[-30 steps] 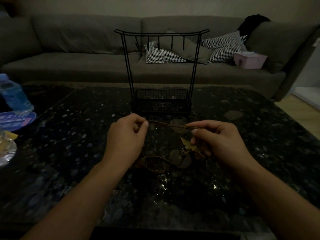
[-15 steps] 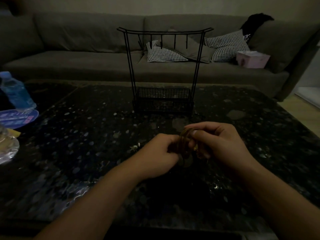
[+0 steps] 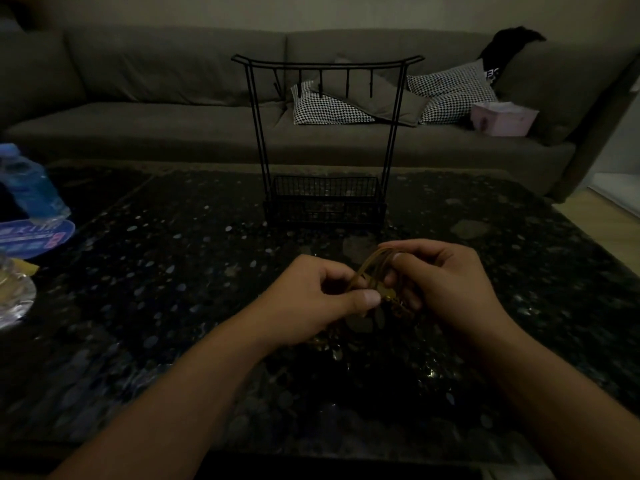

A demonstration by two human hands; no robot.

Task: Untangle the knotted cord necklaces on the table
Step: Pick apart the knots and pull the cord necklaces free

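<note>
A bunch of brown cord necklaces (image 3: 371,271) with flat round pendants (image 3: 363,322) is held just above the dark speckled table (image 3: 173,306). My left hand (image 3: 322,303) pinches the cords from the left, thumb tip against the bundle. My right hand (image 3: 440,282) grips the looped cords from the right, fingers curled round them. The hands are close together, and the knot itself is hidden between the fingers in the dim light.
A black wire jewellery stand (image 3: 325,140) with hooks and a basket base stands behind the hands. At the left edge are a blue water bottle (image 3: 31,185), a blue packet (image 3: 31,237) and a glass dish (image 3: 14,296). A grey sofa (image 3: 173,109) runs behind.
A second ago the hands held one cord stretched between them. My left hand has moved right to meet the right hand, and the cords are now bunched between both.
</note>
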